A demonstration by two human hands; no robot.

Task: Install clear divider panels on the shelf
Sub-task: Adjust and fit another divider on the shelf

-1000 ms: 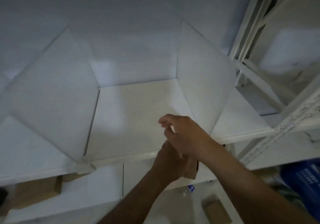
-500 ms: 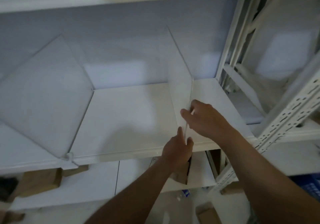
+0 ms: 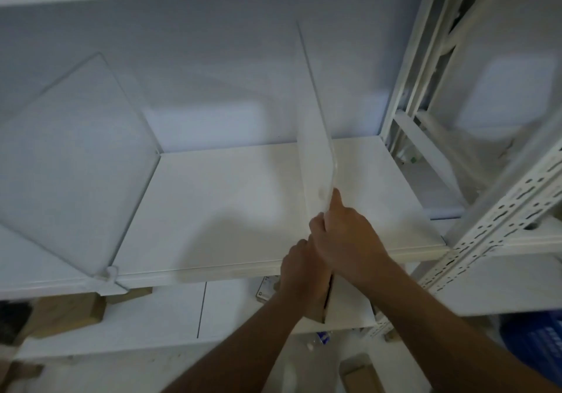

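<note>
A clear divider panel [image 3: 314,137] stands upright on the white shelf [image 3: 219,210], seen almost edge-on, running from the back wall to the front lip. My right hand [image 3: 346,237] grips its lower front edge, thumb up along the panel. My left hand [image 3: 301,274] sits just below at the shelf's front lip, at the panel's bottom corner; what its fingers hold is hidden. A second clear panel [image 3: 70,161] stands on the left, held at the front by a small clear clip [image 3: 108,272].
A perforated white upright post [image 3: 498,219] rises at the right, with more racking behind it. Cardboard boxes [image 3: 67,310] sit on the lower shelf, another box [image 3: 359,377] lies on the floor, and a blue crate [image 3: 538,344] is at bottom right.
The view shifted right, so the right panel went from side-on to edge-on. My right hand dropped from mid-air onto the panel's front edge and slid down it toward the left hand.
</note>
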